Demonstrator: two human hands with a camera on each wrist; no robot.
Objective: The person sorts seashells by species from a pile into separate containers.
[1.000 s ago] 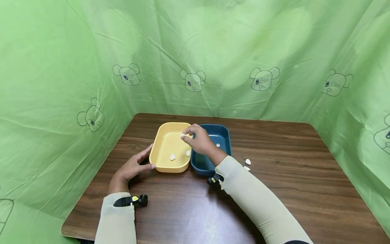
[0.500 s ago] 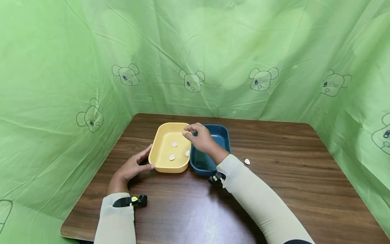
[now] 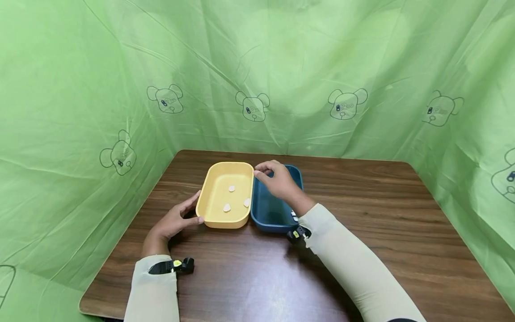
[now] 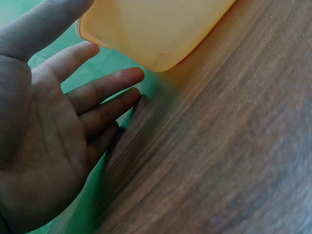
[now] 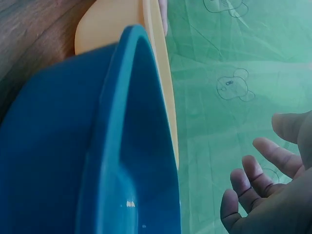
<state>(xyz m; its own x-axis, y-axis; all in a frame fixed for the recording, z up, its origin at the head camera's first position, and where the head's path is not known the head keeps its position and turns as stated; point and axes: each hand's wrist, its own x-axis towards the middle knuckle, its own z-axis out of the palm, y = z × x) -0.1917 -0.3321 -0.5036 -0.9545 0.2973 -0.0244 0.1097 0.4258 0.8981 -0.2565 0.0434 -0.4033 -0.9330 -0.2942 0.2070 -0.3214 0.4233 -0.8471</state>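
A yellow plastic box [image 3: 223, 218] stands on the table with three small white pebble-like pieces [image 3: 227, 208] on its floor. My left hand [image 3: 174, 222] is at its left side, thumb at the near corner and fingers extended along the wall. Directly to the right is a dark blue box [image 3: 270, 210] of similar shape. Over its back half hovers my right hand [image 3: 277, 180], fingers loosely bent, nothing between them in the right wrist view. White spots [image 3: 294, 216] show at the blue box's front right, partly hidden by the right wrist.
Both boxes stand side by side on a brown wood-grain table [image 3: 362, 192]. Behind and on both sides hangs a green curtain [image 3: 297, 58] printed with bear heads. My right sleeve [image 3: 354, 264] covers part of the table right of the blue box.
My right hand let a white piece drop into the yellow box, then moved right over the blue box. The white piece on the table is now hidden behind the right sleeve. The left hand stayed put.
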